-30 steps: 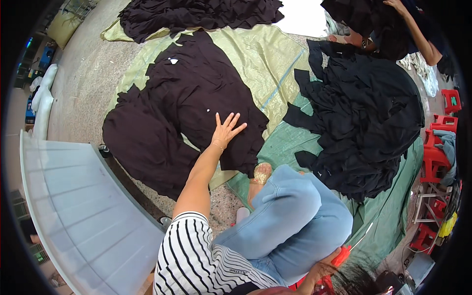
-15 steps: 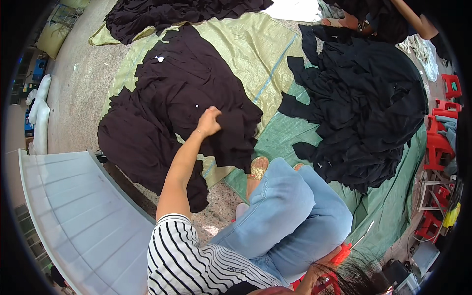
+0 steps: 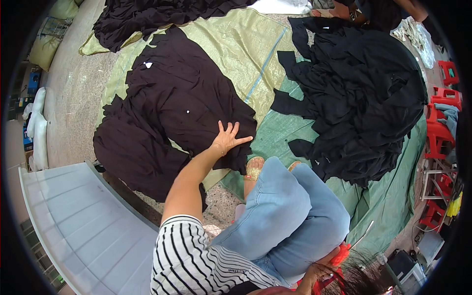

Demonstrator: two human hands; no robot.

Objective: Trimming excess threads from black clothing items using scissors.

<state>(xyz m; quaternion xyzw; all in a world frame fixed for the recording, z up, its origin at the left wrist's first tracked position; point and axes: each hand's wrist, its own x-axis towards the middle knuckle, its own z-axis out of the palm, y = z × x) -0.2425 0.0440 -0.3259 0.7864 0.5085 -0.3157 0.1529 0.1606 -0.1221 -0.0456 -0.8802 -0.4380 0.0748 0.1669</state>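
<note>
My left hand (image 3: 228, 139) lies open on a large heap of dark brown cloth pieces (image 3: 182, 83), palm down with the fingers spread near the heap's right edge. Two small white bits show on this cloth. At the lower right, my right hand (image 3: 325, 256) is beside my thigh, next to a bright orange-red thing (image 3: 342, 254). A thin metal rod (image 3: 364, 234) sticks out beyond it. Hair and my leg cover much of that hand, so its fingers and any hold cannot be made out.
A black cloth heap (image 3: 364, 98) lies on a green sheet (image 3: 275, 130) to the right. Another dark heap (image 3: 157, 17) is at the far side, by a yellow sheet (image 3: 231, 49). A pale ribbed panel (image 3: 88, 216) stands left. Red stools (image 3: 439, 140) line the right; another person's arm shows far right.
My left hand has let go of a cloth flap, moved right and down, and spread flat on the brown heap. The flap now lies down. My right hand stays by my thigh.
</note>
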